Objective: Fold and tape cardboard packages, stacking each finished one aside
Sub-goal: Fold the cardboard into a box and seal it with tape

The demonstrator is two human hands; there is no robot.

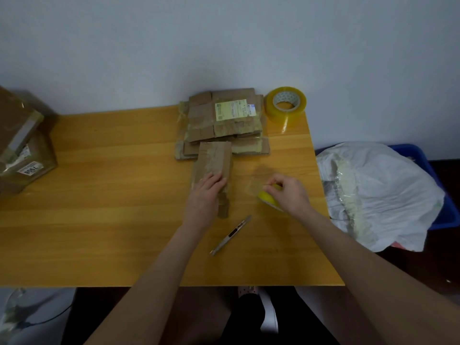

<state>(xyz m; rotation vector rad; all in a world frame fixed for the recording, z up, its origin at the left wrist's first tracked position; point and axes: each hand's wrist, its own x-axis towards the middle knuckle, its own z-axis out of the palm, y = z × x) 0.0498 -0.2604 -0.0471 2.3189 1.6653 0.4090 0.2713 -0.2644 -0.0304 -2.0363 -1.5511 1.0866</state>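
A folded brown cardboard package (213,160) lies lengthwise in the middle of the wooden table (99,195). My left hand (206,192) rests flat on its near half, fingers straight. To its right my right hand (288,192) grips a small yellow roll of tape (267,199), and its fingertips pinch the loose clear end, which is pulled out a short way towards the package. Behind the package lies a pile of flattened cardboard pieces (221,123), the top one with a pale yellow label.
A large roll of clear yellowish tape (285,104) stands at the table's far right corner. A metal utility knife (230,235) lies near the front. Taped boxes (22,145) stand at the far left. A blue bin with white plastic bags (378,190) sits right of the table.
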